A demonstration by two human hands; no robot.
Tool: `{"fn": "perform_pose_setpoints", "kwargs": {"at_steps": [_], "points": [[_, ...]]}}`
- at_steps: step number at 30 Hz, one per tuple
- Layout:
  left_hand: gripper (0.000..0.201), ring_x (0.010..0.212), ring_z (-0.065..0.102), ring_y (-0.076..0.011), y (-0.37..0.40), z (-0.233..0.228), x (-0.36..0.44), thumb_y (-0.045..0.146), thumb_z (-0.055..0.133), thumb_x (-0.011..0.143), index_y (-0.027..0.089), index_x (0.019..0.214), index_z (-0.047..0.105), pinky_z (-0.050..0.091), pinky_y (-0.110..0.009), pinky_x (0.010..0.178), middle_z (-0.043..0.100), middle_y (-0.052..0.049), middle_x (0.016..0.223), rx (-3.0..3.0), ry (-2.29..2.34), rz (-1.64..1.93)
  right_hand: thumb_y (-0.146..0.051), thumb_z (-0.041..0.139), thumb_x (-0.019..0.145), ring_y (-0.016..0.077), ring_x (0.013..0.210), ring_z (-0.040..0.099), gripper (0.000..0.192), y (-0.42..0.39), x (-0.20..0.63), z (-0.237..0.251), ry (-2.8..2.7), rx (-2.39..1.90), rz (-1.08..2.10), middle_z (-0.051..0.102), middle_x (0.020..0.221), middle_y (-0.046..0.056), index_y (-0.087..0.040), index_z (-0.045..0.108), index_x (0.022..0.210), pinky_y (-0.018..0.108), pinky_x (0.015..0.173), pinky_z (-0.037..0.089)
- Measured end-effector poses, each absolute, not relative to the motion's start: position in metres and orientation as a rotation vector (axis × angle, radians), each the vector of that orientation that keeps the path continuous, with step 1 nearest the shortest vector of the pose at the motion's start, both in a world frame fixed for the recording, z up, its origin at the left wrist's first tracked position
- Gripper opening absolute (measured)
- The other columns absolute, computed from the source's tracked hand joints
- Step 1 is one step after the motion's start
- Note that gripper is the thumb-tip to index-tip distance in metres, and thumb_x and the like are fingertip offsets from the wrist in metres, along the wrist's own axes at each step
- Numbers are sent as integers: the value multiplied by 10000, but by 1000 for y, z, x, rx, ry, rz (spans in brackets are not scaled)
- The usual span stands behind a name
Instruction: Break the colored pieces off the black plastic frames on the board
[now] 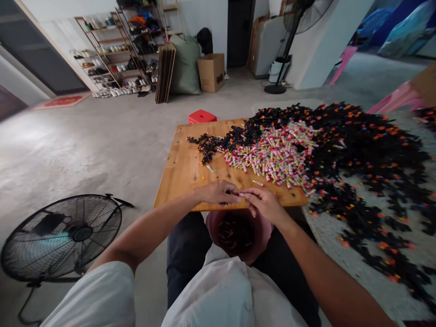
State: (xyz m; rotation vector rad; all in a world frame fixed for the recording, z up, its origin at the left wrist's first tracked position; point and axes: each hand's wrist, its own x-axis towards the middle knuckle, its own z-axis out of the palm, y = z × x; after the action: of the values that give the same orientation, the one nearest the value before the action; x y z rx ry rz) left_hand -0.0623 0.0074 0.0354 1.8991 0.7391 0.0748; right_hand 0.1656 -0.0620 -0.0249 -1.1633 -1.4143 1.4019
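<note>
My left hand (218,192) and my right hand (264,204) meet fingertip to fingertip over the near edge of a wooden board (180,177). Between them they pinch one small piece, too small to make out clearly. Just below the hands, in my lap, sits a pink bowl (264,236) holding several dark finished pieces. A heap of small pink, multicoloured tubes (275,154) lies on the board's right half. A scatter of black parts (207,146) lies behind the hands.
A very large spread of black pieces with orange tips (371,154) covers the surface to the right. A black floor fan (63,236) stands at my left. A red stool (202,116), a cardboard box (211,71) and shoe racks (112,54) are farther back.
</note>
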Motion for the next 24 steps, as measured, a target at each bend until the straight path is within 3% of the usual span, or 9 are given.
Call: {"fn": "perform_pose_setpoints", "kwargs": {"at_steps": [3,7,16,20,22,24], "points": [[309,688,644,-124,8,30,-62,457,746,900,180,1029,697,438,-207,631,717,-14,845,2241,790,176,-535,725,910,107,429,518,401,-63,161,-29,-1321,-1169,1418,625,605,-26,-161,749,1054,240,442,397],[221,755,656,-131,5,19,-60,357,616,1000,169,982,730,445,-211,704,739,-51,875,2543,659,304,-521,736,906,93,424,523,359,-67,160,-33,-1205,-1122,1522,635,680,-22,-166,714,949,233,418,378],[387,755,683,-124,-9,-16,-53,491,529,1045,166,1093,734,462,-200,681,756,-58,892,2325,621,341,-586,648,951,109,464,570,415,-73,175,-39,-1536,-1289,1494,652,641,-16,-175,685,915,228,483,432],[420,782,703,-147,-6,-32,-58,573,689,928,213,1142,722,473,-212,676,768,-27,928,2249,635,145,-583,634,948,113,478,581,418,-78,184,-51,-1626,-1331,1690,671,678,-7,-172,707,949,229,485,420],[408,815,707,-161,13,-34,-67,579,709,907,226,1111,731,482,-227,702,771,-25,969,2266,744,151,-564,654,929,121,507,597,409,-81,188,-57,-1698,-1372,1808,697,730,2,-176,729,1034,228,490,421],[333,854,701,-176,44,-34,-80,506,598,996,212,1060,738,491,-254,756,764,-47,993,2298,1027,313,-538,648,930,138,549,617,383,-80,193,-61,-1823,-1442,1801,712,751,11,-183,746,1038,235,511,432]]}}
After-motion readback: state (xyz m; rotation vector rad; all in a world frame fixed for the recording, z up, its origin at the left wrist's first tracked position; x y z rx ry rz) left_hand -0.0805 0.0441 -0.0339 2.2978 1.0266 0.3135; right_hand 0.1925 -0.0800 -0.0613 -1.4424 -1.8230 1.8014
